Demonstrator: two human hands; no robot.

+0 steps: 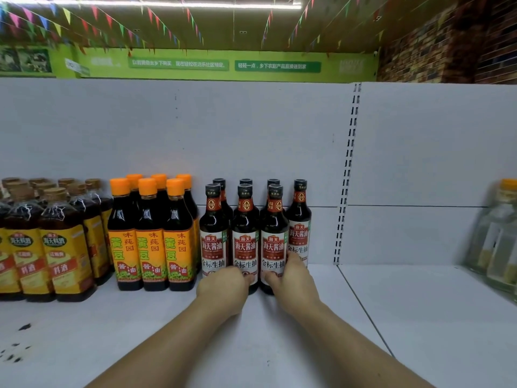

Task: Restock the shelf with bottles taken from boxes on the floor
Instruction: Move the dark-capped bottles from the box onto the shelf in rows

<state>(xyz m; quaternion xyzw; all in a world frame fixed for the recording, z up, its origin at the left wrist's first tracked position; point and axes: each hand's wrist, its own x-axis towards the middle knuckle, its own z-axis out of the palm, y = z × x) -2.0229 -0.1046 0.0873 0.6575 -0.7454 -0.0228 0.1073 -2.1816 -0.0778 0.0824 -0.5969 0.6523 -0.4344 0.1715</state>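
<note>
Dark soy bottles (214, 242) (black caps, red-white labels) stand upright; left hand (223, 285) and right hand (292, 278) each grip one base.

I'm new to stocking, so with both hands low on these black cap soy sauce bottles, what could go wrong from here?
The right hand grips the front right bottle near its base; tall and narrow, it could tip into its neighbours. The end bottle beside that hand has nothing on its right and might topple. The left hand, touching the middle bottle, could jostle those packed around it.
</note>
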